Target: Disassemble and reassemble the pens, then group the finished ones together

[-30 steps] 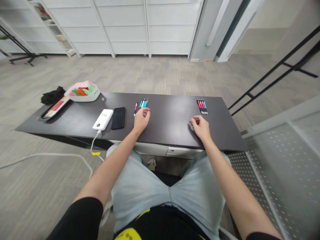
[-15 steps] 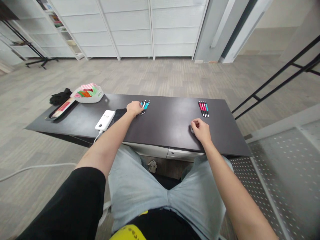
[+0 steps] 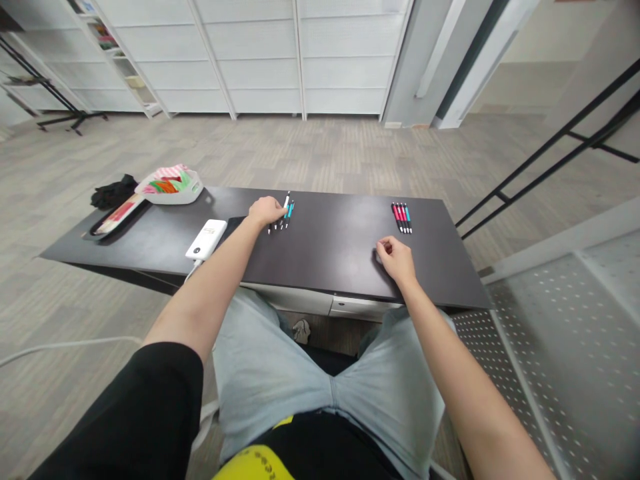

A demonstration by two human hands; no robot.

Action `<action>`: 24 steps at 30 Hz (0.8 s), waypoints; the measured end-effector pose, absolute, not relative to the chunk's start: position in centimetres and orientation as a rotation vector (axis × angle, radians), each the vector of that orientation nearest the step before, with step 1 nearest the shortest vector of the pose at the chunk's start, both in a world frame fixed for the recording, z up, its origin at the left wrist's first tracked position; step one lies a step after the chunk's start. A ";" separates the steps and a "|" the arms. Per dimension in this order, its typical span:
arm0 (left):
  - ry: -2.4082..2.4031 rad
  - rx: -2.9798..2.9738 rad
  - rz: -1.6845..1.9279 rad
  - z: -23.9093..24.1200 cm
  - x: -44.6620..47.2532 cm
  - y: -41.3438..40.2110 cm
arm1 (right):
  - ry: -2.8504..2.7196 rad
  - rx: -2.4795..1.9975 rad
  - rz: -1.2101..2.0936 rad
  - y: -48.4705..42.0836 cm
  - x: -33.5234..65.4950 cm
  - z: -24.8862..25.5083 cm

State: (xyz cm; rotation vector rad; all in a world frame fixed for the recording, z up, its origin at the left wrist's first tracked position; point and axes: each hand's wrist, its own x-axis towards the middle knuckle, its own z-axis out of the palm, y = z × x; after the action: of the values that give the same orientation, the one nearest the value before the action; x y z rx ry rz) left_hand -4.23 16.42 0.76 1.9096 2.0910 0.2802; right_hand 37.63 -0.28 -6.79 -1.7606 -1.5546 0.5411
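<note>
A small group of pens (image 3: 286, 216), teal and black among them, lies at the back middle of the dark desk (image 3: 340, 247). My left hand (image 3: 264, 211) is stretched out to that group, fingers pinched on one pen (image 3: 287, 199) whose tip points up and away. Several red and teal pens (image 3: 401, 217) lie side by side at the back right. My right hand (image 3: 396, 258) rests on the desk in front of them, fingers curled in, with nothing visible in it.
A white power bank (image 3: 206, 239) with a cable lies left of my arm, with a black phone (image 3: 234, 223) partly hidden behind it. A white basket (image 3: 171, 187) of coloured items, a long tray (image 3: 114, 217) and a black cloth (image 3: 110, 192) sit at the far left.
My left hand reached forward from the desk's middle to the left pen group and closed on one pen, which is now raised. The right hand stayed put.
</note>
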 end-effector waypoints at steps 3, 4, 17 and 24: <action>1.780 1.793 0.486 0.8 -3.5 14.9 | -1.540 -1.797 0.542 -0.4 37.4 -6.4; 1.666 1.718 0.581 0.6 -2.9 14.0 | -1.538 -1.798 0.542 -0.4 37.3 -6.2; 1.132 1.399 1.015 -8.0 6.0 0.4 | -1.297 -1.413 0.906 -1.0 32.5 -5.8; 1.119 1.624 0.973 -8.6 6.0 0.0 | -1.202 -1.241 0.958 -1.7 27.8 -7.5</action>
State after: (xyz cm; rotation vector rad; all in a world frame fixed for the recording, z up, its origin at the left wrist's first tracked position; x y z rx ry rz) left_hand 5.96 0.01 -8.60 1.6241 1.1193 0.9727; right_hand 27.79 -1.72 -7.52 -1.2415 -1.2019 0.9581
